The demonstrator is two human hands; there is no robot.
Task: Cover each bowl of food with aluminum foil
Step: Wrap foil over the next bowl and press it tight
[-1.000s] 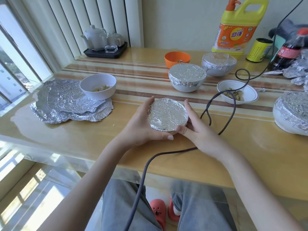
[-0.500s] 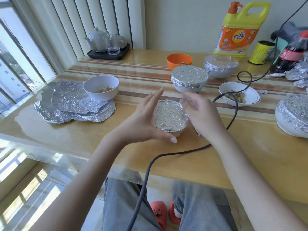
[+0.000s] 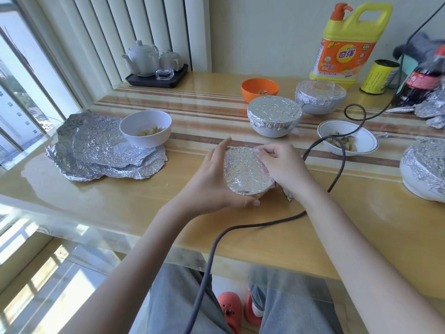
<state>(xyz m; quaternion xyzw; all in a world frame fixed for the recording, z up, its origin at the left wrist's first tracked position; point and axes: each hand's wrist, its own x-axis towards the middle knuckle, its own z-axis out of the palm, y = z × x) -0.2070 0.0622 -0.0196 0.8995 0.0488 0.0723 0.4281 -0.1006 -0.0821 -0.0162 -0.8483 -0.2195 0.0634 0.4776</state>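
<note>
A small foil-covered bowl [image 3: 244, 172] sits tilted at the table's middle, between both hands. My left hand [image 3: 212, 179] cups its left side with the thumb under the near rim. My right hand [image 3: 281, 165] grips the right rim, fingers pressing the foil at the far edge. Loose foil sheets [image 3: 96, 150] lie stacked at the left, with an uncovered white bowl of food [image 3: 145, 131] on their edge. An orange bowl [image 3: 260, 89] and a shallow white dish [image 3: 348, 141] stand uncovered. Two foil-covered bowls [image 3: 274, 115] [image 3: 320, 96] stand behind, and a larger covered one [image 3: 425, 169] at the right edge.
A dark cable [image 3: 337, 165] loops across the table just right of my hands and drops over the front edge. A yellow detergent jug [image 3: 349, 42], a can [image 3: 380, 77] and a cola bottle [image 3: 423, 80] stand at the back right. A tea tray [image 3: 156, 77] sits back left.
The bowl has tilted up toward the right. My left hand closed back onto its left side, and my right hand shifted onto the right rim and far edge.
</note>
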